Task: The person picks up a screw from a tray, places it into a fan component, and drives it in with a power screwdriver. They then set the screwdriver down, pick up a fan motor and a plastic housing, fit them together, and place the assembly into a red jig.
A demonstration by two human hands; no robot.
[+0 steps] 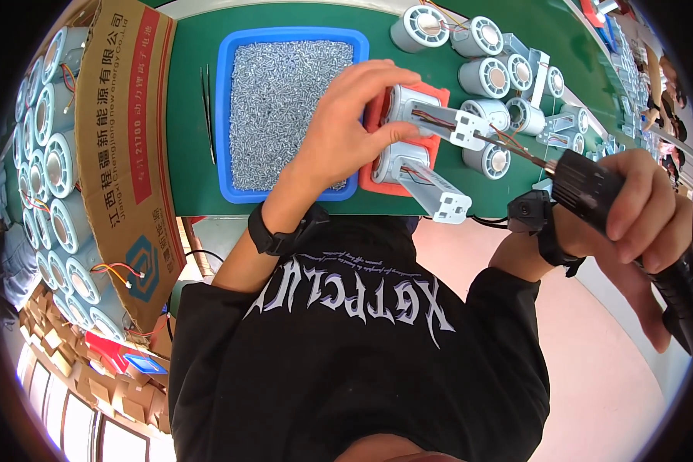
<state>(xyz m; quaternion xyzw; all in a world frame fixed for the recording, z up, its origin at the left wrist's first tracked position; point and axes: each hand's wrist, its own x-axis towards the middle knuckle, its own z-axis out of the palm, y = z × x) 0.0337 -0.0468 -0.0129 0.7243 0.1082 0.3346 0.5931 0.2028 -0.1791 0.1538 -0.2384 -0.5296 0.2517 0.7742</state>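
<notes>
Near the front bench edge [199,202], my left hand [354,115] grips a motor [403,106]; tilting my right hand [654,212] and its electric screwdriver [581,185] risks slipping

1. Holder [385,187]: red, two-slotted, flat on the green table [195,165].
2. Far motor [405,104]: pale grey cylinder, seated in holder; bracket extends right, wires inside.
3. Near motor [393,164]: alike, seated beside it; bracket slants toward the near right.
4. Screwdriver [587,185]: black, tilted, bit at far bracket's end.
</notes>
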